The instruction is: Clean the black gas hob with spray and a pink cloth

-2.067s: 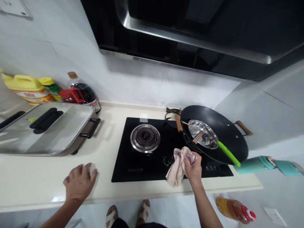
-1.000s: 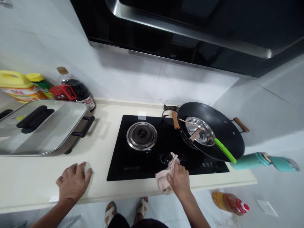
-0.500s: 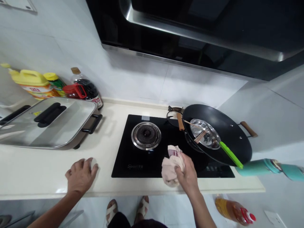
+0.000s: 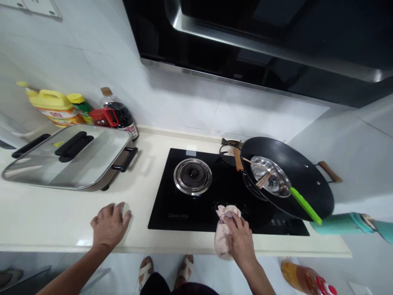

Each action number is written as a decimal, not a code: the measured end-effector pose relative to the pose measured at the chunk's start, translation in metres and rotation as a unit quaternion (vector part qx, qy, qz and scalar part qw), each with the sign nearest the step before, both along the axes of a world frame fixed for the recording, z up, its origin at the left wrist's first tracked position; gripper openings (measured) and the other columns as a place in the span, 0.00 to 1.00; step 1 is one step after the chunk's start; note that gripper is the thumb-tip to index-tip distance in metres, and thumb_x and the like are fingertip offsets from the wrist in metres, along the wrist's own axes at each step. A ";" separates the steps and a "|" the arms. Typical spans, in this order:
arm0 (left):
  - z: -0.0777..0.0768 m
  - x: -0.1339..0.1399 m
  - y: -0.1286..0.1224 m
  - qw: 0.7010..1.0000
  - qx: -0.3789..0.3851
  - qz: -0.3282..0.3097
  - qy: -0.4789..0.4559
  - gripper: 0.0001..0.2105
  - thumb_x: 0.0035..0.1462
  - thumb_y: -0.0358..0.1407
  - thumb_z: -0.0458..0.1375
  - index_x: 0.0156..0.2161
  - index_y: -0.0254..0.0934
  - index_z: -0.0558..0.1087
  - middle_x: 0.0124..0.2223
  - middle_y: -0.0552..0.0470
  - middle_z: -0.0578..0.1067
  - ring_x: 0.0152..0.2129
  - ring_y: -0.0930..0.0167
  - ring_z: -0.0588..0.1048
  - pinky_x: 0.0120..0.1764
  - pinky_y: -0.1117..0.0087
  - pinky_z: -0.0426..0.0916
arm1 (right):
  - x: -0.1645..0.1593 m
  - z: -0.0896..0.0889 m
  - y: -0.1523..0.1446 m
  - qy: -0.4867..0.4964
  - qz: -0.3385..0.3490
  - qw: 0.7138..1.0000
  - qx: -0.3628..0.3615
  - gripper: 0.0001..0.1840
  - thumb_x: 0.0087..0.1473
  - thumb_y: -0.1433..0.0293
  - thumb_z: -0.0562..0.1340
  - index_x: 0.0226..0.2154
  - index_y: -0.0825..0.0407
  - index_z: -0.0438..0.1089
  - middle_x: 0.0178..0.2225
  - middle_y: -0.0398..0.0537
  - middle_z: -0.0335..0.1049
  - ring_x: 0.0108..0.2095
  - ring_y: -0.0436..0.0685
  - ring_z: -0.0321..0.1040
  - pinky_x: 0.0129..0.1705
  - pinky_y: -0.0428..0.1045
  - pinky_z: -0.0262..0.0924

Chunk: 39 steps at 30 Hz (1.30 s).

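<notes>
A crumpled pale pink cloth (image 4: 223, 237) is in my right hand (image 4: 241, 235), pressed on the front edge of the black glass cooktop (image 4: 172, 205). Part of the cloth hangs over the counter's front. My left hand (image 4: 109, 225) rests on the pale counter (image 4: 39, 213), fingers spread, holding nothing. A round burner (image 4: 193, 176) with a metal ring lies bare on the cooktop's left side. On the right side stands a tilted black wok (image 4: 301, 172), holding a metal bowl (image 4: 278, 186), chopsticks (image 4: 263, 180) and a utensil with a green handle (image 4: 305, 205).
A lidded electric pan (image 4: 67, 164) stands on the left. Behind it are a yellow jug (image 4: 55, 102), a red-lidded jar (image 4: 101, 117) and a dark sauce bottle (image 4: 121, 114). A teal pipe (image 4: 337, 223) runs at the right. The range hood (image 4: 245, 41) overhangs; an oil bottle (image 4: 303, 276) is below.
My right hand has lowered the cloth toward the cooktop's front edge and flattened it there. My left hand stays on the counter. The whole view has shifted slightly.
</notes>
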<state>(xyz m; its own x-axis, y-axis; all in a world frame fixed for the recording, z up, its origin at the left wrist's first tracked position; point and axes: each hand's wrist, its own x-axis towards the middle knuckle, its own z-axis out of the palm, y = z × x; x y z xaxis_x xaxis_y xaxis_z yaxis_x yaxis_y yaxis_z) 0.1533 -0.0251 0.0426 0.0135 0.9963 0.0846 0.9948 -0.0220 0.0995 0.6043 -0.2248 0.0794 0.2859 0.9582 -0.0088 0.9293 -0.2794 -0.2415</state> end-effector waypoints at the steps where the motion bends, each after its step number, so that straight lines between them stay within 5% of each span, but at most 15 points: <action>1: 0.001 0.000 0.000 1.000 -0.005 0.003 -0.002 0.28 0.68 0.48 0.45 0.62 0.34 0.72 0.63 0.31 0.67 0.62 0.47 0.63 0.61 0.42 0.60 | 0.002 -0.005 -0.010 0.018 0.007 1.000 0.008 0.35 0.53 0.79 0.55 0.60 0.40 0.72 0.66 0.46 0.64 0.56 0.65 0.64 0.57 0.60 0.64; 5: 0.004 0.001 0.001 0.999 -0.030 0.011 -0.014 0.28 0.67 0.49 0.45 0.62 0.35 0.72 0.64 0.32 0.66 0.63 0.46 0.63 0.62 0.41 0.59 | 0.028 -0.017 -0.045 0.097 -0.018 0.993 0.058 0.23 0.57 0.71 0.56 0.52 0.44 0.76 0.58 0.49 0.71 0.54 0.63 0.68 0.58 0.58 0.66; 8: 0.005 0.002 0.002 0.999 -0.035 0.015 -0.014 0.28 0.67 0.49 0.44 0.62 0.35 0.72 0.64 0.32 0.66 0.63 0.47 0.62 0.62 0.41 0.59 | 0.060 -0.008 -0.057 0.122 -0.077 0.982 0.124 0.18 0.60 0.64 0.57 0.49 0.46 0.75 0.52 0.52 0.72 0.52 0.63 0.70 0.56 0.58 0.67; 11: 0.005 0.002 0.001 0.999 -0.029 0.012 -0.009 0.28 0.68 0.48 0.44 0.62 0.34 0.72 0.64 0.31 0.66 0.64 0.47 0.62 0.62 0.42 0.59 | 0.087 0.008 -0.045 0.069 -0.125 0.971 0.189 0.23 0.61 0.60 0.56 0.55 0.49 0.73 0.54 0.57 0.69 0.55 0.67 0.67 0.58 0.62 0.65; 14: 0.005 0.002 0.001 1.000 -0.026 0.010 -0.001 0.28 0.68 0.48 0.44 0.62 0.34 0.72 0.64 0.31 0.67 0.63 0.47 0.63 0.62 0.42 0.59 | 0.097 0.015 -0.011 0.016 -0.125 0.985 0.120 0.29 0.60 0.63 0.55 0.62 0.45 0.69 0.64 0.58 0.60 0.61 0.69 0.62 0.60 0.64 0.61; 17: 0.004 0.002 0.001 1.000 -0.023 0.012 0.001 0.28 0.68 0.48 0.44 0.62 0.34 0.71 0.64 0.31 0.67 0.63 0.47 0.63 0.62 0.41 0.59 | 0.094 0.008 0.022 0.020 -0.132 0.990 -0.038 0.35 0.57 0.66 0.58 0.67 0.37 0.63 0.69 0.52 0.53 0.60 0.67 0.63 0.58 0.62 0.63; 19: 0.006 0.002 0.001 1.000 -0.021 0.009 -0.002 0.28 0.68 0.48 0.45 0.62 0.34 0.71 0.64 0.31 0.67 0.62 0.46 0.63 0.62 0.41 0.59 | 0.090 -0.001 0.031 0.020 -0.142 0.987 -0.074 0.38 0.57 0.67 0.60 0.69 0.36 0.61 0.67 0.53 0.55 0.58 0.65 0.64 0.58 0.61 0.63; 26: 0.013 0.005 0.000 0.999 -0.035 0.012 -0.028 0.28 0.68 0.48 0.45 0.62 0.34 0.71 0.65 0.29 0.66 0.64 0.45 0.63 0.62 0.40 0.59 | 0.077 -0.024 -0.010 0.008 -0.155 0.984 0.090 0.28 0.62 0.66 0.55 0.63 0.45 0.68 0.55 0.55 0.62 0.53 0.65 0.69 0.56 0.60 0.67; 32: 0.013 0.005 0.001 0.998 -0.052 0.016 -0.022 0.28 0.68 0.48 0.45 0.63 0.34 0.71 0.65 0.30 0.66 0.64 0.46 0.62 0.63 0.41 0.58 | 0.067 -0.018 -0.048 0.125 -0.136 0.982 0.048 0.23 0.62 0.60 0.54 0.57 0.40 0.73 0.49 0.47 0.69 0.43 0.59 0.74 0.41 0.52 0.71; 36: 0.013 0.006 -0.001 0.999 -0.044 0.014 -0.016 0.28 0.68 0.47 0.45 0.63 0.33 0.71 0.65 0.30 0.66 0.64 0.46 0.62 0.62 0.41 0.59 | 0.054 0.002 -0.028 0.145 -0.134 0.976 0.091 0.27 0.64 0.58 0.54 0.62 0.40 0.70 0.51 0.49 0.67 0.46 0.60 0.73 0.45 0.53 0.72; 39: 0.012 0.006 -0.001 0.999 -0.029 0.012 -0.007 0.28 0.68 0.47 0.45 0.63 0.32 0.72 0.64 0.29 0.66 0.63 0.46 0.63 0.62 0.41 0.59 | 0.040 0.015 0.011 0.094 -0.102 0.989 0.056 0.31 0.64 0.62 0.55 0.68 0.35 0.64 0.55 0.50 0.62 0.50 0.60 0.71 0.48 0.55 0.71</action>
